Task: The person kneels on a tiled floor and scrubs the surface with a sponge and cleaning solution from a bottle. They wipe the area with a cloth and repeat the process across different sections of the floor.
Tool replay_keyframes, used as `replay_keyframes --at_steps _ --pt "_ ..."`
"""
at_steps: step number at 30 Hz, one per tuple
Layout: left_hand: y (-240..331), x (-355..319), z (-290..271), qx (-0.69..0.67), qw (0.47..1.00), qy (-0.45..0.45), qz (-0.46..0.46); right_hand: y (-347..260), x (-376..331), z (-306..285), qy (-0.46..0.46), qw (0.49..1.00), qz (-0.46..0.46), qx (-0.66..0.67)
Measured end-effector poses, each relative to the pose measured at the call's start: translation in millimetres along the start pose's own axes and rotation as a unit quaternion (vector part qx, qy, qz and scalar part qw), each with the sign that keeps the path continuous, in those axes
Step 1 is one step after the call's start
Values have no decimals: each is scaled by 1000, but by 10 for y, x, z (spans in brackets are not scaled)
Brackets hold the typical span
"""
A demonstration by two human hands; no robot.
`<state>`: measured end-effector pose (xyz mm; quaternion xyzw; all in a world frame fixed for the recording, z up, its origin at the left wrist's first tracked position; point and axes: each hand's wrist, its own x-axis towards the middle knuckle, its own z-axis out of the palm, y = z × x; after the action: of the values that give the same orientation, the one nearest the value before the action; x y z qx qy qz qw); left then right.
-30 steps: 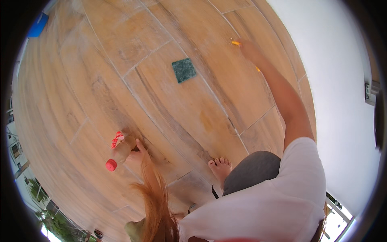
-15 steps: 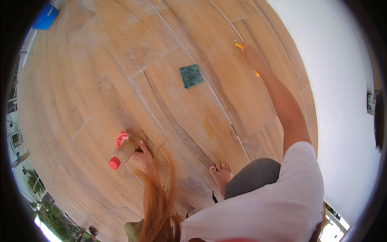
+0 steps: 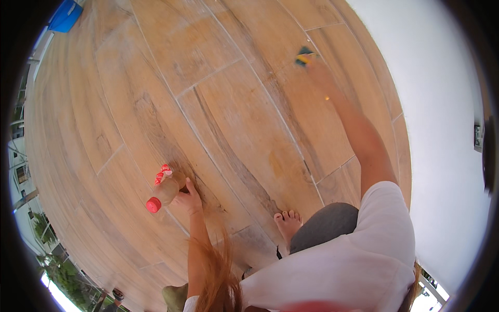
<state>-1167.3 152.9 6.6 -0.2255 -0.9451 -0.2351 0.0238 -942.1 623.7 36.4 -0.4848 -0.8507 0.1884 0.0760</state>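
Clearly my right hand (image 3: 318, 73) presses a green-and-yellow sponge (image 3: 304, 55) flat to the wood-look floor tile (image 3: 234, 119), upper centre-right; my left hand (image 3: 188, 198) wraps the red-capped bottle (image 3: 162, 191), lower left, propped for balance.

Your right hand (image 3: 318, 70) covers most of the green and yellow sponge (image 3: 304, 55), and both look blurred. Your left hand (image 3: 188, 200) hides part of the bottle (image 3: 163, 191).

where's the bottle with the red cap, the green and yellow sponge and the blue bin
bottle (image 3: 165, 191), head view, on its brownish body just above the red cap
sponge (image 3: 304, 55), head view, on its green and yellow top by the right hand's fingertips
blue bin (image 3: 66, 15), head view, on its visible side at the upper left rim
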Motion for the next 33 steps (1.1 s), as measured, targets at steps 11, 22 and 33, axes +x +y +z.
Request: replay_keyframes --at_steps 11,22,33 --pt "-108 31 -685 -60 982 -172 -43 95 -193 -99 -38 999 14 -5" --pt "517 -830 -4439 425 746 -443 -257 -845 -783 222 -169 984 56 -2" --pt "1316 150 -4450 -45 910 -303 -279 -940 538 304 -385 883 -197 -185"
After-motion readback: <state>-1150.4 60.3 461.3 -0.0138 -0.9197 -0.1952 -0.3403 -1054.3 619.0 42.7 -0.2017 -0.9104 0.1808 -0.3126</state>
